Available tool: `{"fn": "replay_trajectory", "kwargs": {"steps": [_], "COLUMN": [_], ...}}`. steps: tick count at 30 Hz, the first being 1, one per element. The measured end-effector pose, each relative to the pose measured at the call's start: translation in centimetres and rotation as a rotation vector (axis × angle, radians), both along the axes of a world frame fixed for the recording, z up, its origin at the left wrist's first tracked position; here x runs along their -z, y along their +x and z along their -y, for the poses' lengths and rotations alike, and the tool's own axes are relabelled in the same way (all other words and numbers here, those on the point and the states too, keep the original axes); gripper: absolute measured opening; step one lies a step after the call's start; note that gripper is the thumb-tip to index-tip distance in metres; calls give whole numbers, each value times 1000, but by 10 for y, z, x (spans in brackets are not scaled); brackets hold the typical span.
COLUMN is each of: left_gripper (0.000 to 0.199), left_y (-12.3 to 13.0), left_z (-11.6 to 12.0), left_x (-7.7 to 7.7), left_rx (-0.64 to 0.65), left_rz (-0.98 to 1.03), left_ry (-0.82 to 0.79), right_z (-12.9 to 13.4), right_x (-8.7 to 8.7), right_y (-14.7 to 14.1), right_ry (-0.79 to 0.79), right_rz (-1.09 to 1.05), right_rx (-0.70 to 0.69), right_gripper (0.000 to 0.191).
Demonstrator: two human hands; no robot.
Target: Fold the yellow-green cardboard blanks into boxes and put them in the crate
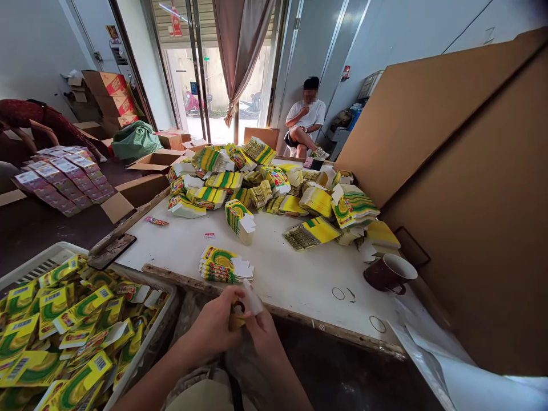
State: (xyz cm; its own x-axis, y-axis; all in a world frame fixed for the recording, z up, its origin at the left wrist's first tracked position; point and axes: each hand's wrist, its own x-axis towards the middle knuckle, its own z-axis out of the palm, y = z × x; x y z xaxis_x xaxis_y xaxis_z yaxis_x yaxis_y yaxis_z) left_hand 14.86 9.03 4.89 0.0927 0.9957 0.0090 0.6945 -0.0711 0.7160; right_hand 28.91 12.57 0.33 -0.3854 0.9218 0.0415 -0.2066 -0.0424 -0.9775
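Note:
My left hand and my right hand are close together just off the table's near edge. Both are closed on one small yellow carton, whose pale flap sticks up between them; the fingers cover much of it. Just beyond them on the white table lies a short stack of flat yellow-green cartons. Farther back another bundle stands on its edge. Many more bundles of flat cartons are heaped across the back of the table.
At the lower left, a white crate holds many yellow cartons. A phone lies at the table's left corner, a dark mug at the right. Large cardboard stands on the right. One person sits behind; another bends at left.

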Motion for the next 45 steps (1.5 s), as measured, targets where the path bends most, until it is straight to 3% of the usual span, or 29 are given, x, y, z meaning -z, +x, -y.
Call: {"fn": "replay_trajectory", "kwargs": {"steps": [2, 5, 10, 14, 17, 20, 23, 29, 35, 42, 45], "left_gripper": [67, 79, 53, 47, 50, 56, 59, 51, 57, 54, 49], "left_y": [-4, -12, -36, -67, -89, -107, -117, -119, -124, -111, -116], "left_z": [-6, -12, -17, -18, -16, -13, -12, -14, -14, -11, -5], "left_x": [7, 20, 27, 19, 10, 2, -1, 4, 10, 6, 0], "left_rx": [-25, -86, -234, -249, -246, -221, -213, -228, -165, -215, -231], "left_rz": [38, 49, -30, 14, 24, 41, 37, 30, 63, 48, -30], "left_ry": [-34, 56, 188, 241, 225, 159, 104, 84, 53, 32, 5], "right_z": [-3, -14, -43, -61, -70, -81, -88, -77, -82, -73, -64], "right_x": [1, 4, 8, -2, -14, -24, -24, -12, -20, -21, -19], "right_y": [0, -3, -10, -27, -41, -49, -56, -74, -63, -67, -78], "right_ry": [197, 397, 485, 688, 767, 750, 677, 592, 536, 508, 512], "right_rz": [131, 254, 351, 458, 502, 488, 481, 438, 473, 459, 504], "right_rx": [-45, -52, 76, -130, -220, -361, -468, -305, -491, -457, -368], "right_gripper": [47, 42, 48, 53, 38, 26, 28, 24, 24, 31, 39]}}
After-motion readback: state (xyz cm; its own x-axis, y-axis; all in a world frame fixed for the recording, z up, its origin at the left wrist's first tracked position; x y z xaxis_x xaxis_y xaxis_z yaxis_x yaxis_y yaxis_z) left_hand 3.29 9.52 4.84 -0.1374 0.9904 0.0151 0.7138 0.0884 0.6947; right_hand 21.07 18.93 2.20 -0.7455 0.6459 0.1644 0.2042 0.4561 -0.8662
